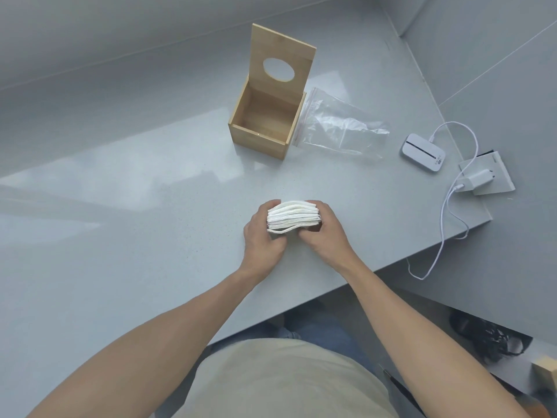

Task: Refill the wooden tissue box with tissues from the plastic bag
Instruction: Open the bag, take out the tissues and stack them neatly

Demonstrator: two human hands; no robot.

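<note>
A stack of white folded tissues [294,217] sits between both hands, low over the grey table near its front edge. My left hand [261,233] grips the stack's left side and my right hand [324,230] grips its right side. Farther back stands the wooden tissue box [262,137], open and with nothing inside. Its lid [281,60], with an oval hole, is raised upright behind it. The clear plastic bag [340,131] lies flat on the table right beside the box, and looks to hold nothing.
A white pocket device [422,152] with a white cable [446,212] and a white charger plug [477,181] on a small white card lie at the table's right end. The table edge [391,263] runs diagonally below my right forearm. Dark items sit on the floor at lower right.
</note>
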